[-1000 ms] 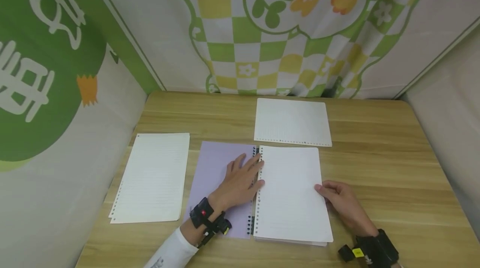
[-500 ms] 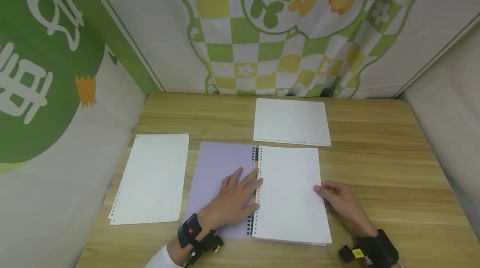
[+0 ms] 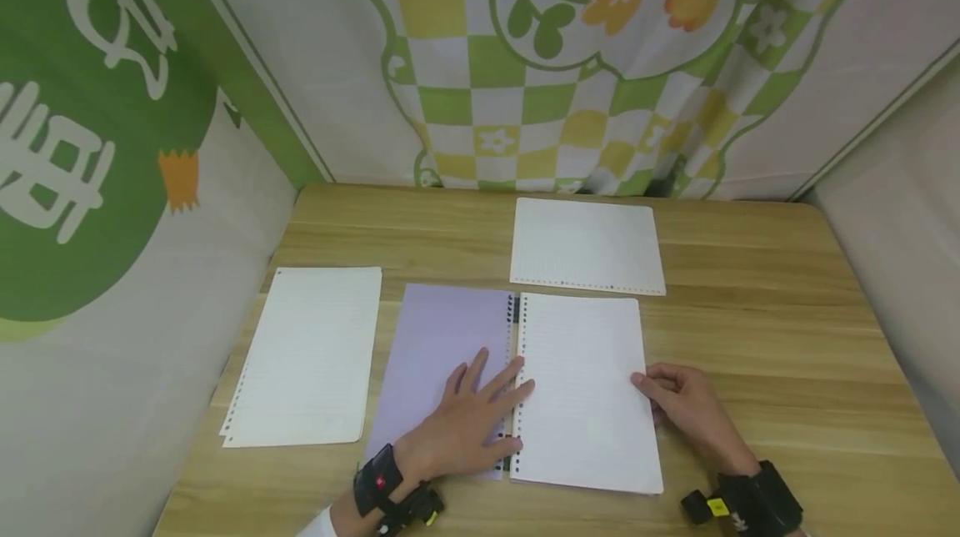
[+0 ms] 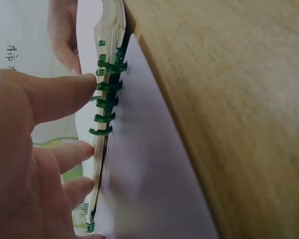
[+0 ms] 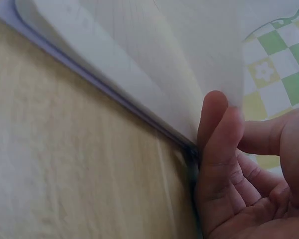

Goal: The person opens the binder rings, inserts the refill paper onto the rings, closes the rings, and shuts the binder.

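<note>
One left hand (image 3: 459,429) splayed, right hand (image 3: 686,404) pinching page (image 3: 585,387)

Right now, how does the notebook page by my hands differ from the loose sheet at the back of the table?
The notebook page lies lengthwise, holes on its left; the loose sheet lies sideways, holes facing you.
Your right hand pinches the notebook page's right edge; nobody touches the loose sheet.
Both are white, with punched holes along one long edge.

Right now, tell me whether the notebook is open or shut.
Open: the purple cover lies spread on one side of the rings, lined pages on the other.
</note>
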`<action>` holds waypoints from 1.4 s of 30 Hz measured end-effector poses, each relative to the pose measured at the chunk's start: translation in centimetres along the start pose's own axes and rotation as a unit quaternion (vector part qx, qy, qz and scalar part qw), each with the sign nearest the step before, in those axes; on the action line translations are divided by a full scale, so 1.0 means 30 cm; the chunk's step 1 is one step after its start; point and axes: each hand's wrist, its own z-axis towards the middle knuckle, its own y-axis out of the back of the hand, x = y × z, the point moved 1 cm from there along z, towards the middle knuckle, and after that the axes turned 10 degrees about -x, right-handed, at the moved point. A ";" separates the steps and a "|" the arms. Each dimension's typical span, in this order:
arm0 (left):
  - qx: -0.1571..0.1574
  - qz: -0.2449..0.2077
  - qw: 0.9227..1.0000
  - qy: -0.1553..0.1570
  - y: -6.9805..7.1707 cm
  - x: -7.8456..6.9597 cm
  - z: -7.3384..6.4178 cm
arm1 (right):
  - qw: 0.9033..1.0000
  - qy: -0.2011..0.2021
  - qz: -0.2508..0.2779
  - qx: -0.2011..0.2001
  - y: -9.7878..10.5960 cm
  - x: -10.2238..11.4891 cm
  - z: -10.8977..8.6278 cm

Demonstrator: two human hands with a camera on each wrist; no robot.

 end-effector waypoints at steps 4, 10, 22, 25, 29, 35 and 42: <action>0.003 0.006 1.000 0.001 0.003 -0.003 0.001 | 0.999 0.022 -0.023 0.008 0.014 0.001 0.007; 0.012 0.039 0.999 0.010 -0.004 -0.004 0.000 | 0.994 0.089 -0.058 0.041 0.052 0.021 0.039; 0.007 0.039 0.999 -0.006 -0.006 -0.001 -0.009 | 0.980 0.176 -0.094 0.005 0.134 0.131 0.151; 0.011 0.037 0.999 -0.002 -0.007 -0.001 -0.010 | 0.965 0.223 -0.135 -0.024 0.130 0.148 0.190; 0.013 0.036 0.999 -0.001 0.005 -0.004 -0.001 | 0.927 0.313 -0.191 -0.072 0.120 0.175 0.265; -0.022 0.018 1.000 -0.014 0.043 -0.014 0.083 | 0.863 0.423 -0.265 -0.080 0.111 0.180 0.359; -0.035 0.060 0.998 -0.002 0.083 -0.042 0.263 | 0.860 0.405 -0.301 -0.074 0.136 0.155 0.358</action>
